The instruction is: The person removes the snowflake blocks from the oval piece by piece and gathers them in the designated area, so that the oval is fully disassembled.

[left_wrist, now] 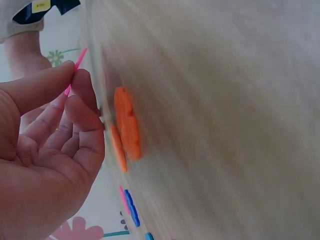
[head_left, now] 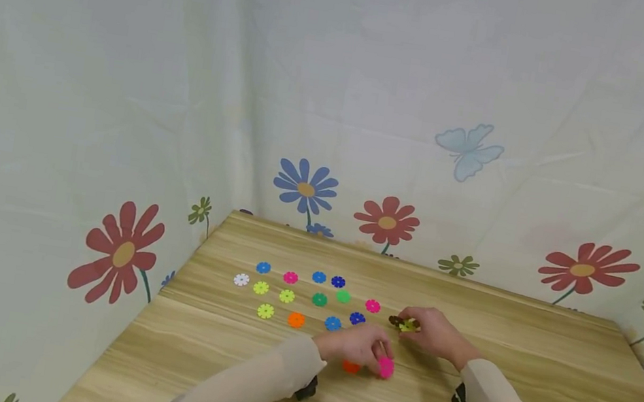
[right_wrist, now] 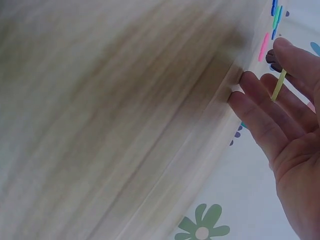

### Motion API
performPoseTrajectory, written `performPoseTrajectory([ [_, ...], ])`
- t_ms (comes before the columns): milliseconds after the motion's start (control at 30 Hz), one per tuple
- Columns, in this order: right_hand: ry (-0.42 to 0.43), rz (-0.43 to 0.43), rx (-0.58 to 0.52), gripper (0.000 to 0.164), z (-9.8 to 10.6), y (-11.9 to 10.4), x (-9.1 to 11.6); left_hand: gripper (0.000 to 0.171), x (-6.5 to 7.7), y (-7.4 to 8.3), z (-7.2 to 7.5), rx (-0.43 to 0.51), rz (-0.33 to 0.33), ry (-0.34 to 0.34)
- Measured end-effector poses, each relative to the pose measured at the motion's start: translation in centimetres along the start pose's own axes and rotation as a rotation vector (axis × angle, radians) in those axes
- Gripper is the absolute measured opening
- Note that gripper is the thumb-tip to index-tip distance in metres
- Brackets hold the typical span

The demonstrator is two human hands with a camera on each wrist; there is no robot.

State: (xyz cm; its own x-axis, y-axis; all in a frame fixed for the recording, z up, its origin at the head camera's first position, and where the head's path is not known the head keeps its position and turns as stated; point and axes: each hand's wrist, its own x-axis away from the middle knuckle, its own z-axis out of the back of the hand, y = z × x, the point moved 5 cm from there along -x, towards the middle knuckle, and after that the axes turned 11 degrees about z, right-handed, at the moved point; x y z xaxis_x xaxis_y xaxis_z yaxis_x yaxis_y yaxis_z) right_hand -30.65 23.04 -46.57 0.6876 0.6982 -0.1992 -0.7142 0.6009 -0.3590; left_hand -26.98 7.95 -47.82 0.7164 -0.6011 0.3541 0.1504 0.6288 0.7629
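Note:
Between thumb and fingers of my left hand [head_left: 356, 344] is a pink snowflake disc [head_left: 386, 368], a thin notched plastic piece. The left wrist view shows this pink disc [left_wrist: 76, 71] edge-on, raised above the table. Just beside that hand lies an orange disc [head_left: 351, 368]; the left wrist view has a second orange disc [left_wrist: 118, 148] behind it. My right hand [head_left: 435, 332] pinches a yellow-green disc [head_left: 411, 325], with a dark brown disc [head_left: 396, 320] right against it. In the right wrist view, other fingertips [right_wrist: 235, 96] of that hand reach down to the tabletop.
Loose discs lie flat in rough rows left of the hands, among them a white disc [head_left: 241, 279], another orange disc [head_left: 296, 319], a blue disc [head_left: 332, 323] and a pink one [head_left: 372, 306]. The wood-grain table [head_left: 525, 339] meets a flower-printed curtain [head_left: 373, 98] at its back and left.

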Motion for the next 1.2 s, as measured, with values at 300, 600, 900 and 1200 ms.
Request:
performPoseTrajectory([
  [300,-0.003,0.003,0.008,0.022,-0.1,0.2,0.0,0.023,-0.5,0.3,-1.0,-0.060,0.010,-0.015],
  [600,0.026,0.018,0.012,0.023,-0.3,0.4,0.2,0.022,-1.0,0.3,-1.5,-0.119,-0.013,-0.009],
  [900,0.030,0.013,-0.014,0.024,-0.3,0.7,0.3,0.023,-1.1,0.8,-1.8,-0.209,-0.049,0.020],
  [1200,0.039,-0.003,-0.019,0.024,-0.4,1.0,0.4,0.023,-1.1,1.0,-1.9,-0.262,-0.062,0.036],
])
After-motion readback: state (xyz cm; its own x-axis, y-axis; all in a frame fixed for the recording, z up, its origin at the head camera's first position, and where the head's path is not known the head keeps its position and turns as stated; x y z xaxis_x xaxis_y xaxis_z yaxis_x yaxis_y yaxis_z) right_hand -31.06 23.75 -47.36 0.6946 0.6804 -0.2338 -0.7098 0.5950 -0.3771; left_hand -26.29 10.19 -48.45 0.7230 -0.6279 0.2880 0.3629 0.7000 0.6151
